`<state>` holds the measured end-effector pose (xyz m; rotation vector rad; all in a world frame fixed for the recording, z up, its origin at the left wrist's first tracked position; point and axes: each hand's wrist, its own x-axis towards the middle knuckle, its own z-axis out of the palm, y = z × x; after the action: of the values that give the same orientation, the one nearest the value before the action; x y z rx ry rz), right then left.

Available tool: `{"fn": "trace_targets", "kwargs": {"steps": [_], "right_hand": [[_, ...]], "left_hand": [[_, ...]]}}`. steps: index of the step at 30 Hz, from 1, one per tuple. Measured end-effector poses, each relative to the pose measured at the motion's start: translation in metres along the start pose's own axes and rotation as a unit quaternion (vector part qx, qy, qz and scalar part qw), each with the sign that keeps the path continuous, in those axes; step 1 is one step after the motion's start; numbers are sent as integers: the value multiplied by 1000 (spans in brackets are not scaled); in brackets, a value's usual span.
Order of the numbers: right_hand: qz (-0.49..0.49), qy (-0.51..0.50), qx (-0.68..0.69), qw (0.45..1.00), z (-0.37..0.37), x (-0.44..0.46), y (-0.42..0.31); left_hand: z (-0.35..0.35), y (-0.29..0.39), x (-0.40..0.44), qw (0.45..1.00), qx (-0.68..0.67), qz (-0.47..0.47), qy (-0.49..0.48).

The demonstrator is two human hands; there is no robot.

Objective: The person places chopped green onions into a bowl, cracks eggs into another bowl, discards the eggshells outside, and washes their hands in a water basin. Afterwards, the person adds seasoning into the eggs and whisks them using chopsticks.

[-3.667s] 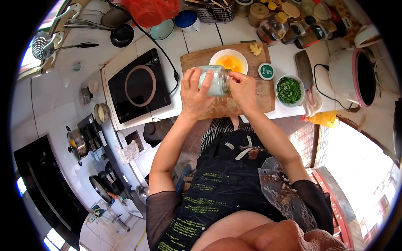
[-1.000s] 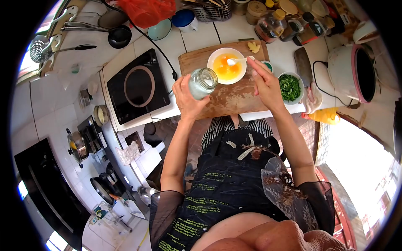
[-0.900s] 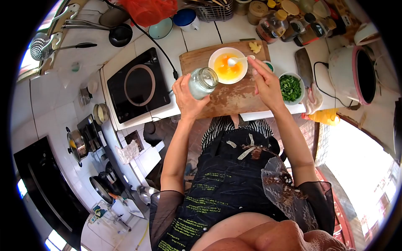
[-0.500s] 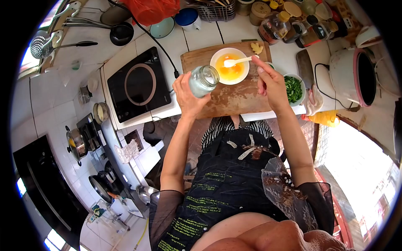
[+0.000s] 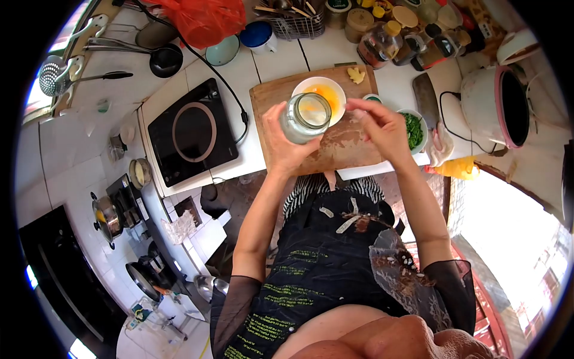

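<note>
My left hand [image 5: 284,140] is wrapped round a clear glass jar [image 5: 306,116] without a lid, tilted so its mouth faces up toward me. The jar overlaps the left part of a white bowl [image 5: 318,82] holding yellow-orange beaten egg [image 5: 330,96]. My right hand [image 5: 382,128] is at the bowl's right rim, thumb and fingertips pinched. The white spoon it held earlier is barely visible, mostly hidden by the fingers and jar. Beneath is a worn wooden cutting board [image 5: 353,149]. Beyond my right hand stands a bowl of chopped greens [image 5: 414,131].
A piece of ginger [image 5: 356,75] lies at the board's far right. To the left is a black induction cooktop [image 5: 194,131] with its cable. A cleaver [image 5: 426,96] and a rice cooker [image 5: 493,107] stand right. Seasoning jars [image 5: 382,45] and a utensil basket [image 5: 293,24] line the back.
The jar in my left hand has moved right, in front of the bowl. My right hand has drawn slightly closer to me, and the white spoon over the egg is now mostly out of sight.
</note>
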<state>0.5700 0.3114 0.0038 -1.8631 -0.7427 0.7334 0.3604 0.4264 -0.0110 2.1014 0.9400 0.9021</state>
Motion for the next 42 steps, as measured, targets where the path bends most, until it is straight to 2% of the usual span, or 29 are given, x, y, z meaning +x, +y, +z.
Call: {"fn": "trace_targets", "kwargs": {"steps": [2,3,4,6,8,10,12,14,15,16,17,18,19,20,22,26,28,31,35,38,41,42], "right_hand": [[-3,12,-132,991,-6,12,17],[-91,-36,-405,909,-1,19,67],[-91,-36,-406,909,6,17,84],[-75,-57,-484,870,17,25,97],[-100,-56,-486,867,17,29,102],[-60,-107,-489,863,19,34,101],[-79,-105,-505,853,14,39,95],[-37,-119,-449,885,9,37,77],[-38,-46,-357,932,6,37,60],[-38,-46,-357,932,4,34,50],[-30,-78,-200,976,4,35,41],[-19,-107,-37,993,3,35,29],[-58,-143,49,987,3,31,-1],[-60,-143,47,987,5,28,-20],[-181,-210,-35,960,10,26,-48],[-214,-240,-134,937,10,33,-65],[-232,-246,-137,931,7,35,-73],[-320,-285,-186,884,3,43,-86],[-318,-265,-217,884,7,53,-93],[-266,-223,-227,910,12,73,-92],[-164,-180,-208,947,17,93,-93],[-167,-182,-211,946,20,101,-92]], "left_hand": [[4,1,1,999,-36,-14,3],[5,2,5,999,-37,-11,11],[4,4,5,1000,-21,-11,1],[0,7,8,1000,1,-11,5],[2,13,10,1000,-3,-11,-7],[0,13,12,1000,3,-11,-12],[1,11,14,1000,26,-9,-9],[2,9,11,999,33,-12,-19],[1,6,14,999,42,-16,-20],[2,7,14,999,42,-17,-20],[3,7,14,999,30,-15,-12],[4,7,15,1000,17,-12,-5],[7,6,17,1000,14,-3,-9],[10,4,17,1000,13,-2,-6],[14,4,20,999,-3,30,-14],[13,10,26,999,-6,43,-23],[8,8,31,999,-7,48,-24],[-1,3,42,986,-112,47,-117],[1,-1,64,987,-55,89,-123],[14,-6,81,992,-40,85,-80],[32,-9,97,995,-8,96,-35],[39,-10,101,996,11,88,-15]]}}
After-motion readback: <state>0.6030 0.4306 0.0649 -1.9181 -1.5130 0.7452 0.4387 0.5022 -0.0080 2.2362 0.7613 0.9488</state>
